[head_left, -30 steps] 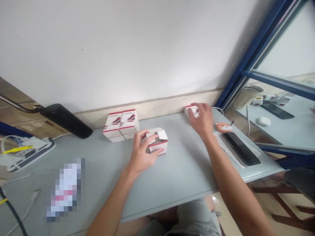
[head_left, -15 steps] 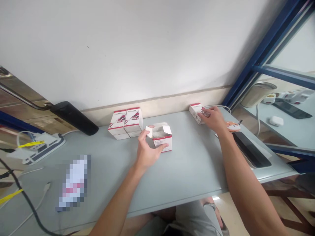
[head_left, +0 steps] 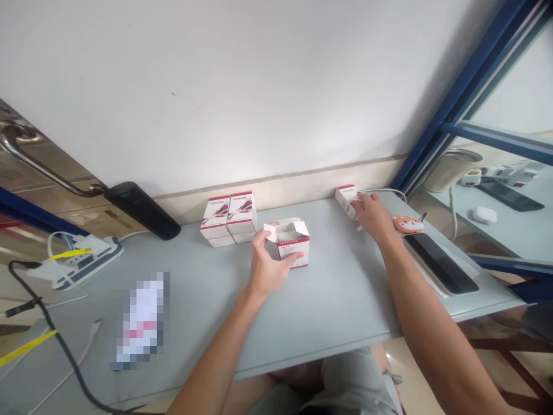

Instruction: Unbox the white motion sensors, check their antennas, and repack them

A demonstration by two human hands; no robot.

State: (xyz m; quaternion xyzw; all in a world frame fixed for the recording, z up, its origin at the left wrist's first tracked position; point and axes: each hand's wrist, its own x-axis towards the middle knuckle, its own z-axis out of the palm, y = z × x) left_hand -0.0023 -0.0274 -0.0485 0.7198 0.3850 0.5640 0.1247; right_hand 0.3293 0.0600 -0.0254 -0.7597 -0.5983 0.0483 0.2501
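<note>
A: What's the left hand (head_left: pixel 270 268) doing?
B: It's holding narrowly around an open white carton (head_left: pixel 294 248) with a red band. The fingers are gripping its near corner, its flaps are standing open, and it's sitting on the pale grey table (head_left: pixel 332 305).
A: And the right hand (head_left: pixel 374 216)?
B: It's reaching ahead, with its fingertips (head_left: pixel 358 197) pressing on a slim white box (head_left: pixel 345 201) lying at the table's back edge.
A: What's lying around them?
B: Beyond the left hand, a stack of red-and-white boxes (head_left: pixel 228 219) is standing just beside the carton, and a pixelated object (head_left: pixel 142 320) too blurred to name is lying further left. Past the right hand, an orange fox-faced trinket (head_left: pixel 407 224) and a black phone (head_left: pixel 440 264) are resting near the table's right edge. Far left of both hands, a power strip (head_left: pixel 75 262) is lying beyond a black bar (head_left: pixel 142 210).
</note>
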